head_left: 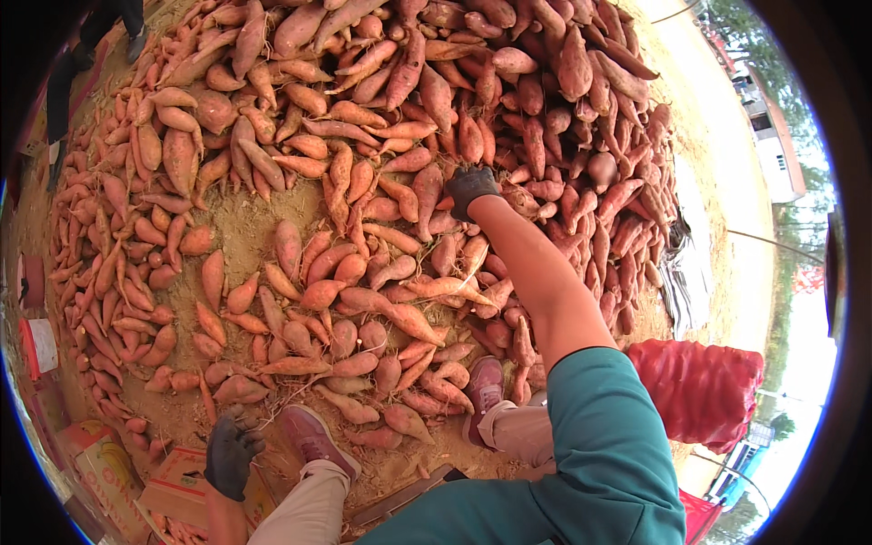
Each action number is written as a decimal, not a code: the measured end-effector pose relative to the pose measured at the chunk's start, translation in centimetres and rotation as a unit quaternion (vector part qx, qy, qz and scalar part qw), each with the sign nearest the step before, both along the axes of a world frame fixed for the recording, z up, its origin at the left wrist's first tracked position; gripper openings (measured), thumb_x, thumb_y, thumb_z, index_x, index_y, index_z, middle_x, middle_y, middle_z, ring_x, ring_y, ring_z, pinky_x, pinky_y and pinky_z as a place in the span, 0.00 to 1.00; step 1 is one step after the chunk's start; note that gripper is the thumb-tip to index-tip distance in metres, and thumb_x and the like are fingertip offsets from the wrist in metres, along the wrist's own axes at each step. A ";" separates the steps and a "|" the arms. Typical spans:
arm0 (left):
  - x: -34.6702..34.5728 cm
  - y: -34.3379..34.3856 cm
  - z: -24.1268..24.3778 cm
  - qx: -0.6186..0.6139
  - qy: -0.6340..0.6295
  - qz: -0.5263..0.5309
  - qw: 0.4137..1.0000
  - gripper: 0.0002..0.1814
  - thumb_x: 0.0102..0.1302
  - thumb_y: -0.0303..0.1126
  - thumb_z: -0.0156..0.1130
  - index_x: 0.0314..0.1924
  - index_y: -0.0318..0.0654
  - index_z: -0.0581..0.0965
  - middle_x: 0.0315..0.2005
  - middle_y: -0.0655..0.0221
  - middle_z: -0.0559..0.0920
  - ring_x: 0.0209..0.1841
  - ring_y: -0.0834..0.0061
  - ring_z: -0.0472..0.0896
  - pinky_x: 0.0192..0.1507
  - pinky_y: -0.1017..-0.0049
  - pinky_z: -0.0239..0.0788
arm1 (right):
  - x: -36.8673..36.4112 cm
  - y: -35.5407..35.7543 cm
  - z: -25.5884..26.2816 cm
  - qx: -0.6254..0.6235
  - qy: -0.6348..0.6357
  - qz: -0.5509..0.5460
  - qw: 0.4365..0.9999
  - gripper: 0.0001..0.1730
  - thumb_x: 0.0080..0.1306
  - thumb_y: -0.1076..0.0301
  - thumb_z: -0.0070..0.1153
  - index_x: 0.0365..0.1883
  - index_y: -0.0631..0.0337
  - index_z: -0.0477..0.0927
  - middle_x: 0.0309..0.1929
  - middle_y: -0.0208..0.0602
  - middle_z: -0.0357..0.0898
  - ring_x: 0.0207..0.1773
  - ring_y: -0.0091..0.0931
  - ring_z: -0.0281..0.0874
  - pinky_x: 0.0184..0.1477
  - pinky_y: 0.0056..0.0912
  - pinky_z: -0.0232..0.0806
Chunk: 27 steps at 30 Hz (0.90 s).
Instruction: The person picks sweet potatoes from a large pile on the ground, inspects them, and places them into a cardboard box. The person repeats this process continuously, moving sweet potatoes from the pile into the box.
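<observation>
My right hand (471,189), in a dark work glove, reaches into a large heap of sweet potatoes (436,95). Its fingers are bent down among the roots, and what lies under them is hidden. Low on the left, my left hand (231,453) wears a similar glove; its fingers are spread and I see nothing in it. It hovers beside an open cardboard box (178,477). Between my hands spreads a loose patch of sweet potatoes (381,313), some with thin stringy roots still attached.
Smaller sweet potatoes (109,293) lie along the left. A full red mesh sack (695,392) stands at the right. Printed cartons (102,470) are at lower left. My shoes (317,436) rest at the near edge of the patch. Another person's dark-clothed legs (112,27) show at upper left.
</observation>
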<state>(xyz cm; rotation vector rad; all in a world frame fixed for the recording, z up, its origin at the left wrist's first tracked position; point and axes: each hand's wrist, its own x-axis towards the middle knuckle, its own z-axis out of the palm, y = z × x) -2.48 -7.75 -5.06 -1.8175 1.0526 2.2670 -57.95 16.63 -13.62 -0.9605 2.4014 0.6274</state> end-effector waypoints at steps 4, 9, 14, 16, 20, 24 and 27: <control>0.7 -0.7 -0.4 0.002 -0.014 0.061 0.998 0.23 0.70 0.47 0.55 0.57 0.41 0.69 0.39 0.66 0.77 0.35 0.70 0.77 0.40 0.69 0.73 | 0.7 -0.7 1.7 -0.161 0.049 -0.012 0.986 0.28 0.55 0.56 0.65 0.54 0.53 0.77 0.63 0.41 0.67 0.65 0.39 0.68 0.60 0.46 0.65; 1.9 -1.0 -1.5 0.032 -0.037 0.095 0.994 0.18 0.70 0.46 0.55 0.51 0.43 0.72 0.37 0.67 0.78 0.35 0.69 0.78 0.40 0.68 0.73 | -2.1 -6.9 0.1 -0.333 0.069 0.112 0.934 0.26 0.56 0.58 0.65 0.54 0.53 0.77 0.66 0.41 0.63 0.69 0.40 0.60 0.63 0.47 0.63; 1.6 -0.8 -1.4 0.035 -0.054 0.099 0.993 0.16 0.70 0.45 0.55 0.49 0.43 0.73 0.36 0.67 0.79 0.35 0.69 0.79 0.40 0.68 0.73 | -4.6 -10.8 -1.9 -0.133 0.045 0.043 0.989 0.36 0.47 0.43 0.66 0.58 0.33 0.79 0.64 0.41 0.66 0.66 0.41 0.63 0.60 0.48 0.63; 3.3 -0.5 -2.0 0.064 -0.028 0.090 0.993 0.19 0.69 0.47 0.55 0.54 0.48 0.73 0.39 0.70 0.79 0.38 0.69 0.78 0.41 0.68 0.73 | -3.7 -11.6 -1.2 -0.059 0.008 0.079 0.995 0.36 0.48 0.42 0.65 0.59 0.32 0.78 0.60 0.42 0.69 0.63 0.42 0.66 0.58 0.48 0.64; 3.4 -0.4 -2.9 0.117 0.046 0.066 0.990 0.21 0.69 0.48 0.55 0.57 0.49 0.72 0.40 0.71 0.79 0.39 0.70 0.78 0.43 0.67 0.72 | -0.7 -6.7 -2.1 -0.262 -0.156 -0.002 0.952 0.34 0.54 0.39 0.65 0.56 0.46 0.78 0.45 0.45 0.80 0.54 0.40 0.77 0.57 0.44 0.68; -0.3 1.1 -1.1 0.067 -0.006 0.046 0.997 0.21 0.69 0.48 0.55 0.53 0.42 0.72 0.36 0.68 0.78 0.37 0.69 0.77 0.40 0.67 0.71 | 6.8 -4.0 -0.6 -0.449 -0.413 -0.237 0.756 0.22 0.59 0.51 0.69 0.39 0.60 0.77 0.29 0.28 0.71 0.35 0.23 0.70 0.38 0.31 0.68; -1.0 1.0 -1.9 0.072 -0.007 -0.009 0.997 0.23 0.69 0.48 0.54 0.55 0.41 0.70 0.35 0.69 0.76 0.36 0.70 0.76 0.40 0.69 0.70 | 10.8 -4.2 3.0 -0.406 -0.499 -0.143 0.752 0.31 0.61 0.49 0.67 0.52 0.63 0.75 0.42 0.32 0.77 0.47 0.22 0.75 0.52 0.23 0.68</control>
